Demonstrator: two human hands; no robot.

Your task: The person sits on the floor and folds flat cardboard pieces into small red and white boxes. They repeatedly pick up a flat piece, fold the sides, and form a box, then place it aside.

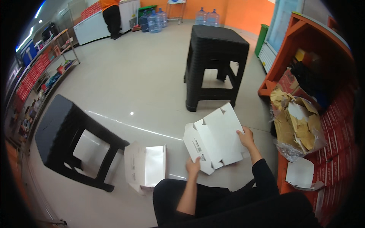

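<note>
A white cardboard box blank (224, 133), partly opened out with its flaps and notches showing, is held above my lap. My left hand (193, 166) pinches its near left edge beside a panel with small dark print. On the opposite side, my right hand (246, 137) grips the edge with the thumb on top. To the left of my knee, a white box (155, 166), folded into shape with its lid up, sits near the floor. Beside that box is a black plastic stool (81, 142), which looks tilted in this view.
Ahead stands another black stool (218, 38). At right, an orange shelf (291, 28) holds torn brown paper (283, 114) and stacks of red boxes (338, 152). Another white carton piece (300, 173) lies there. Far back, a person (111, 17) stands by a white freezer (89, 30), near water jugs (154, 22).
</note>
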